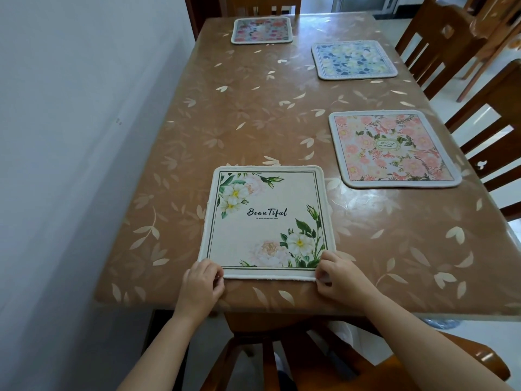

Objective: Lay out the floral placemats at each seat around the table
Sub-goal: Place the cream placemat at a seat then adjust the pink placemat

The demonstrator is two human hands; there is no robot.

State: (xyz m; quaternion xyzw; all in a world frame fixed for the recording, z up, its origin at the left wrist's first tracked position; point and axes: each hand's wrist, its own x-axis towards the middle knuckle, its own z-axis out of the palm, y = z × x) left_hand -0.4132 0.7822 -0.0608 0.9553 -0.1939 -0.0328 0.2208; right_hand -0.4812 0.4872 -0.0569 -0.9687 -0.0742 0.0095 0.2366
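L hand (pixel 201 280) & R hand (pixel 337 273) each pinch a near corner of the cream placemat (pixel 267 221), flat on the surface (pixel 253 108) at my end. Pink mat (pixel 392 149), blue mat (pixel 353 60) on R side, far mat (pixel 262 30) opposite: all down. Looks like the last placing; next: square it to the edge, let go.

on table (pixel 253 122): nearest placemat (pixel 267 221) at near edge; second placemat (pixel 393 149) behind-right of it; third placemat (pixel 353 60) farther behind-right; fourth placemat (pixel 262 30) far behind.
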